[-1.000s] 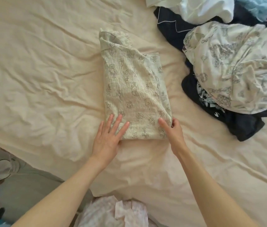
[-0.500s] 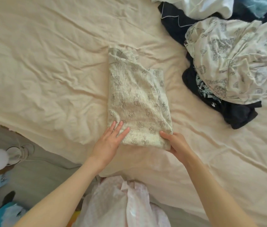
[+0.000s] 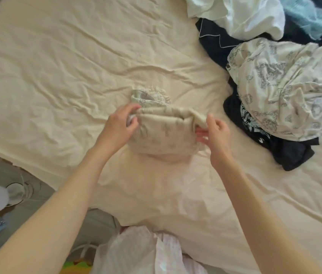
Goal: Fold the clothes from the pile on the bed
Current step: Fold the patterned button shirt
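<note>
Your bed wears a creased cream sheet. On it, mid-bed, lies the printed cream garment. Right of that garment sits the pile: a patterned cream piece on dark clothes, with white and pale blue fabric beyond.

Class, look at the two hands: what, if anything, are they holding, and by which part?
Both hold the printed garment. The left hand grips its left end, the right hand pinches its right end, lifting the near edge over.

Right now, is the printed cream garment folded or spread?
Mid-fold: both hands lift the printed cream garment's near end over itself.
</note>
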A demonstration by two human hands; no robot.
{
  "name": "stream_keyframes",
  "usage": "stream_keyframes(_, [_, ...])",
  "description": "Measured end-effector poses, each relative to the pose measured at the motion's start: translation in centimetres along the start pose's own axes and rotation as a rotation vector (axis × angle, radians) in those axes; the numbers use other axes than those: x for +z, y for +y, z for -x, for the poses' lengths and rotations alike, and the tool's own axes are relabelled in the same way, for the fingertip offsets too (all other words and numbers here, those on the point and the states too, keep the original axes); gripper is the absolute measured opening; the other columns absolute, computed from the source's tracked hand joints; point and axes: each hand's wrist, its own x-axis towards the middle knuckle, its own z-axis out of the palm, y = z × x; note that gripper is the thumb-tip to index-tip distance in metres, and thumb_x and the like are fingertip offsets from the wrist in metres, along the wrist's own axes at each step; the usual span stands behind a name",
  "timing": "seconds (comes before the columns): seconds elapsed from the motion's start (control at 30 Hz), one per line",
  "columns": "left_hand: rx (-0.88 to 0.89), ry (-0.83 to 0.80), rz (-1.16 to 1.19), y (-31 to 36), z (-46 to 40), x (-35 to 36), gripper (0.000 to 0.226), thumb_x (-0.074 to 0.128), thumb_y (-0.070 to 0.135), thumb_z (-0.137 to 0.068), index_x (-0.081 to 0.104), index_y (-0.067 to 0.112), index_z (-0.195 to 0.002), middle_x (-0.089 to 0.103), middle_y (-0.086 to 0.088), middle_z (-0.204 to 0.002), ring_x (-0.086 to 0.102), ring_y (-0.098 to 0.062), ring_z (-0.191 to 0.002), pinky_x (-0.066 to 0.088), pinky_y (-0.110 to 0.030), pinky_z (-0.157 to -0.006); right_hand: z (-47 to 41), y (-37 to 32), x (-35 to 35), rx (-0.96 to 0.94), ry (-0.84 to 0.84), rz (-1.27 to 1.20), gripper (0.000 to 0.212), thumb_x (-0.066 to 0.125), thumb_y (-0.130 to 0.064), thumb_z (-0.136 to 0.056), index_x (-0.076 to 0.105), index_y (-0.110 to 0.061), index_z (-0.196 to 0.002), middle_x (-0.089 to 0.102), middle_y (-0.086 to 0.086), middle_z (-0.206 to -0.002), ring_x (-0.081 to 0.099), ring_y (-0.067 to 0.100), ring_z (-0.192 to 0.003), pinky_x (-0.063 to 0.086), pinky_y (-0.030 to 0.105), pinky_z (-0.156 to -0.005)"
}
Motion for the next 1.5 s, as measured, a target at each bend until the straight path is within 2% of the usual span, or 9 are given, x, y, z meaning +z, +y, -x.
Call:
stream_keyframes(0.17, [-0.031, 0.104, 0.001, -1.1, -6.3, 1.7, 0.03, 0.051, 0.013, -0.094, 0.054, 0.004, -0.122, 0.056, -0.013, -0.121, 0.052, -0.023, -0.111, 0.03, -0.013, -0.089, -4.0, -0.2, 4.1, -0.495, 0.029, 0.531, 0.036, 0.05, -0.029, -0.095, 0.052, -0.014, -0.128, 0.055, 0.002, -0.124, 0.05, 0.016, -0.118, 0.04, 0.035, -0.103])
stream_keyframes(0.27, [-0.025, 0.08, -0.23, -1.6, -7.7, 3.3, 0.036, 0.046, 0.013, -0.096, 0.048, 0.007, -0.131, 0.044, -0.016, -0.137, 0.04, -0.03, -0.128, 0.027, -0.033, -0.108, -5.0, 1.7, 5.3, -0.86, -0.01, 1.068, 0.045, 0.047, -0.028, -0.096, 0.044, -0.014, -0.139, 0.038, 0.009, -0.147, 0.027, 0.027, -0.14, 0.02, 0.04, -0.114])
stream_keyframes(0.37, [0.155, 0.108, -0.434, -0.9, -6.2, 5.8, 0.038, 0.041, 0.011, -0.096, 0.049, 0.01, -0.133, 0.04, -0.016, -0.145, 0.029, -0.036, -0.138, 0.02, -0.053, -0.112, -6.3, 3.3, 6.3, -0.839, -0.124, 1.228, 0.049, 0.036, -0.03, -0.101, 0.029, -0.018, -0.148, 0.018, 0.006, -0.157, 0.007, 0.025, -0.147, 0.003, 0.044, -0.117])
stream_keyframes(0.53, [0.088, -0.081, -0.465, -3.1, -4.4, 10.0, 0.049, 0.029, 0.035, -0.096, 0.038, 0.023, -0.142, 0.029, -0.01, -0.152, 0.021, -0.031, -0.142, 0.009, -0.052, -0.115, -9.0, 6.2, 6.7, -0.749, -0.119, 1.276, 0.053, 0.023, -0.042, -0.099, 0.019, -0.028, -0.15, 0.012, 0.005, -0.159, 0.005, 0.021, -0.147, -0.002, 0.046, -0.117])
stream_keyframes(0.87, [0.17, -0.02, -0.596, -7.4, -5.9, 15.3, 0.058, 0.032, 0.048, -0.092, 0.024, 0.03, -0.147, 0.021, -0.008, -0.155, 0.017, -0.033, -0.142, 0.008, -0.058, -0.113, -13.8, 11.0, 7.2, -0.912, 0.031, 1.227, 0.052, 0.03, -0.038, -0.094, 0.041, -0.019, -0.141, 0.036, 0.016, -0.149, 0.028, 0.03, -0.14, 0.011, 0.056, -0.113])
stream_keyframes(1.23, [0.1, -0.176, -0.476, -5.9, -5.7, 11.8, 0.051, 0.013, 0.043, -0.096, 0.011, 0.033, -0.146, 0.012, -0.002, -0.157, 0.006, -0.027, -0.145, -0.005, -0.049, -0.115, -11.2, 7.1, 5.3, -0.761, -0.148, 1.28, 0.057, 0.029, -0.051, -0.096, 0.028, -0.028, -0.148, 0.012, 0.005, -0.159, 0.005, 0.02, -0.147, 0.0, 0.051, -0.117])
stream_keyframes(1.33, [0.005, -0.083, -0.322, -5.5, -4.4, 10.3, 0.051, 0.027, 0.038, -0.098, 0.02, 0.026, -0.148, 0.011, -0.007, -0.157, 0.005, -0.028, -0.145, 0.002, -0.048, -0.115, -9.8, 5.8, 3.4, -0.632, -0.017, 1.043, 0.066, 0.053, -0.047, -0.09, 0.031, -0.021, -0.147, 0.02, 0.008, -0.156, 0.016, 0.024, -0.144, 0.014, 0.045, -0.116])
stream_keyframes(1.4, [-0.166, 0.024, -0.099, -5.2, -3.8, 9.4, 0.054, 0.042, 0.029, -0.098, 0.024, 0.021, -0.148, 0.01, -0.012, -0.157, 0.006, -0.026, -0.145, 0.008, -0.039, -0.115, -9.5, 4.9, 2.8, -0.348, 0.043, 0.732, 0.072, 0.062, -0.043, -0.086, 0.032, -0.015, -0.145, 0.037, 0.008, -0.146, 0.036, 0.021, -0.133, 0.031, 0.038, -0.11])
stream_keyframes(1.5, [-0.446, 0.092, 0.278, -5.0, -3.8, 8.4, 0.062, 0.05, 0.024, -0.096, 0.018, 0.02, -0.149, 0.02, -0.005, -0.154, 0.017, -0.013, -0.142, 0.014, -0.022, -0.111, -10.0, 4.2, 2.3, 0.008, -0.097, 0.302, 0.054, 0.065, -0.031, -0.086, 0.048, -0.011, -0.133, 0.059, 0.006, -0.124, 0.06, 0.013, -0.103, 0.051, 0.031, -0.086])
